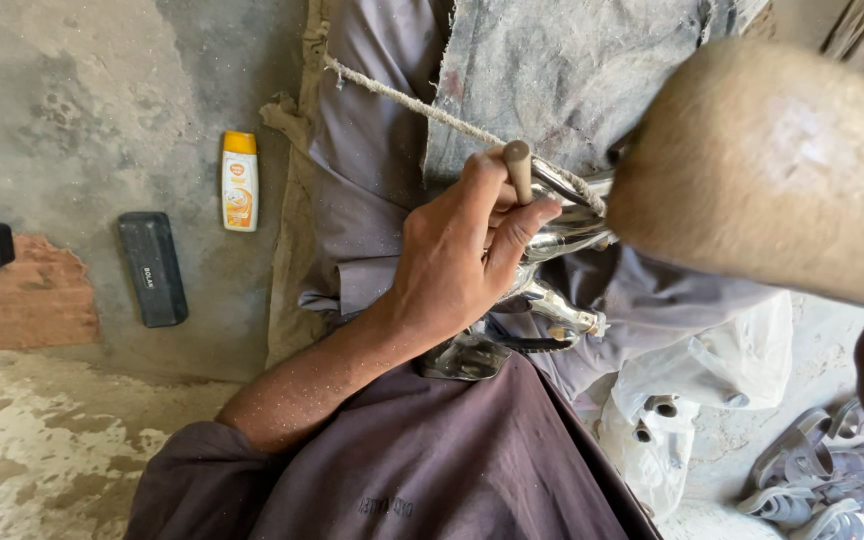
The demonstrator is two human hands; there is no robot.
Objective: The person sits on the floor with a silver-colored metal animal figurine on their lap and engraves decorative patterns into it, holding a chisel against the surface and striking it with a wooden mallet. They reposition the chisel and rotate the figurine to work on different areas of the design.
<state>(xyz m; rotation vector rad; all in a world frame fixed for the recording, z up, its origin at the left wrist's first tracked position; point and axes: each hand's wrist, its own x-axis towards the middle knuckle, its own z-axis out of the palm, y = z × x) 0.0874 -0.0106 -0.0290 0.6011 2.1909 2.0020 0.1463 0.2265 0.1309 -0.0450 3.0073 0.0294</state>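
Concrete floor (82, 90), orange-capped bottle (239, 182), black box (152, 268), sandals (817, 480)

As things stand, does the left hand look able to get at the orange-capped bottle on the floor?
Probably yes, but not right away. The left hand is wrapped around a wooden-handled tool against the shiny metal piece. The bottle lies in the open on the concrete floor, with nothing between.

The left hand (462, 255) comes in from the lower left, with the forearm bare and the dark sleeve pushed up near the elbow. Its fingers (517, 225) are curled closed around a shiny metal piece (562, 235), and the thumb lies on top of it. The right arm (very close to the camera, blurred) crosses just above and right of the metal piece; its hand is not visible.
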